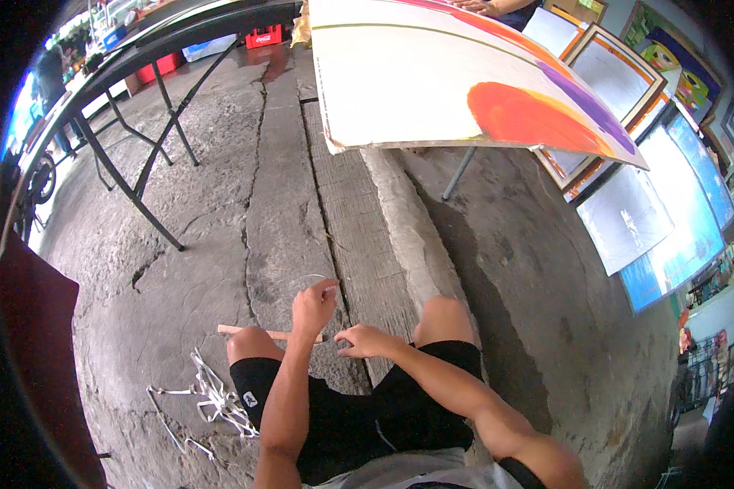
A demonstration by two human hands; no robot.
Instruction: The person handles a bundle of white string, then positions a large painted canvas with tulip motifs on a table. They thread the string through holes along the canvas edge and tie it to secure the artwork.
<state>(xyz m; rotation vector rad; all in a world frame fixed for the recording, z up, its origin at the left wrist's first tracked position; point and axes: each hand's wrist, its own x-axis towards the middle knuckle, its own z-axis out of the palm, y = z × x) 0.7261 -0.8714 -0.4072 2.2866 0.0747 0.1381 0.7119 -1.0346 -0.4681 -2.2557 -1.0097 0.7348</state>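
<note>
My left hand [314, 308] is raised between my knees, its fingers pinched together. A thin whitish strand [311, 275] arcs at its fingertips, faint against the ground. Just to the right and lower, my right hand [362, 341] has loosely curled fingers with a gap between them, and I see nothing in it. A slim light-brown wooden stick [281, 334] runs crosswise below my left hand, partly covered by my left knee and forearm. On the ground left of my thigh lies a tangled bunch of white strips [220, 399].
A large white panel painted orange and purple [408, 90] rests on a support ahead; another person's hand [477, 6] touches its far edge. Framed pictures [616, 69] and a blue panel [669, 261] lean at right. A folding table [122, 175] stands left on cracked concrete.
</note>
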